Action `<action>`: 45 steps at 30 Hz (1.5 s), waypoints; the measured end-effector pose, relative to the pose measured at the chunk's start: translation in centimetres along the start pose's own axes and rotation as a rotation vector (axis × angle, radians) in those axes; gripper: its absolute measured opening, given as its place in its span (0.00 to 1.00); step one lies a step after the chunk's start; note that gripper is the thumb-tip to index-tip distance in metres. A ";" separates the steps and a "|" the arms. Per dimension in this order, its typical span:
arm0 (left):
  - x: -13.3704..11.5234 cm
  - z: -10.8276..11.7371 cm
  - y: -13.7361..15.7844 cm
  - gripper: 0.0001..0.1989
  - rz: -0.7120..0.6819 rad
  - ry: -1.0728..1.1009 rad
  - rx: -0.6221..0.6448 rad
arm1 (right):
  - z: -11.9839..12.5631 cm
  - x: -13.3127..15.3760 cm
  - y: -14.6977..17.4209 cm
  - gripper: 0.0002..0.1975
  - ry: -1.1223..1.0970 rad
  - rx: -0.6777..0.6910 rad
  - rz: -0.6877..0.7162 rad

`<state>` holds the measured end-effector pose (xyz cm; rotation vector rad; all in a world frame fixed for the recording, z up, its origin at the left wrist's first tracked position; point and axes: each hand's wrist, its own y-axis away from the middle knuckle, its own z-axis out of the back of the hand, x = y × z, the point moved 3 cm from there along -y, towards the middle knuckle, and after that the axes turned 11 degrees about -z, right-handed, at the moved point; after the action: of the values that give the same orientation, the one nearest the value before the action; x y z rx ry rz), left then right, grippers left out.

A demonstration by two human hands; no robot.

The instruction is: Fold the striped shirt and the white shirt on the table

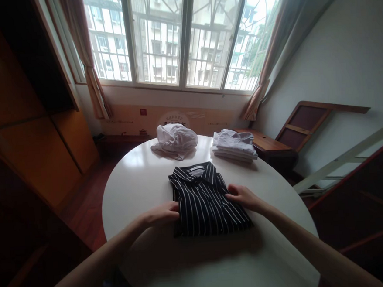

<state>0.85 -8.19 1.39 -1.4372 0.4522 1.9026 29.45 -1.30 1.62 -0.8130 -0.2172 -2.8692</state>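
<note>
A black shirt (209,208) with white stripes lies folded into a compact rectangle, its collar pointing away from me toward the window. At its left edge is my left hand (163,213), fingers bent around the side of the folded cloth and partly hidden. My right hand (244,196) pinches the right edge, a bit below the collar, with thumb and fingers curled together. The shirt rests on a round white table (131,182).
Beyond the shirt, a crumpled white garment (174,140) sits at the table's far side. To its right is a stack of folded white shirts (233,145). A wooden bench (263,139) and a pale ladder (340,161) stand off to the right, an orange cabinet (38,158) to the left.
</note>
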 end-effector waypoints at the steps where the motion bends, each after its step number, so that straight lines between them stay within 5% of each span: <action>1: 0.0 0.6 1.0 0.16 0.004 0.095 -0.049 | -0.2 -0.2 1.4 0.14 -0.007 -0.008 -0.002; 3: 0.0 1.7 2.8 0.16 -0.001 0.167 -0.226 | -0.2 -0.4 4.1 0.16 -0.059 -0.100 -0.041; 6: 0.2 1.2 4.3 0.20 0.081 0.152 -0.312 | 0.0 -0.4 6.9 0.19 -0.200 -0.205 -0.125; 11: 0.5 -1.2 4.0 0.19 0.167 -0.148 -0.278 | -1.5 0.0 8.9 0.21 -0.329 0.115 -0.209; 25: 0.4 -2.2 3.3 0.17 0.249 -0.333 -0.430 | -2.1 0.0 11.4 0.19 -0.536 0.157 -0.163; 29: 1.1 -0.4 2.2 0.20 0.308 -0.075 -0.450 | -1.6 -0.6 9.7 0.23 -0.602 0.211 -0.268; 34: 3.2 2.1 -2.1 0.20 0.438 0.222 -0.620 | -0.2 -1.4 4.5 0.22 -0.758 0.128 -0.463; 40: 3.8 2.2 -4.5 0.23 0.274 0.041 -0.774 | -0.6 -0.9 1.8 0.17 -0.570 0.048 -0.415; 45: 3.4 1.8 -3.5 0.21 0.206 0.167 -0.677 | -1.7 -1.5 2.4 0.13 -0.770 0.119 -0.420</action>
<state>1.60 -3.50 -0.79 -2.0547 0.0143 2.2292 30.26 -3.76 -0.41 -2.0088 -0.7031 -2.6739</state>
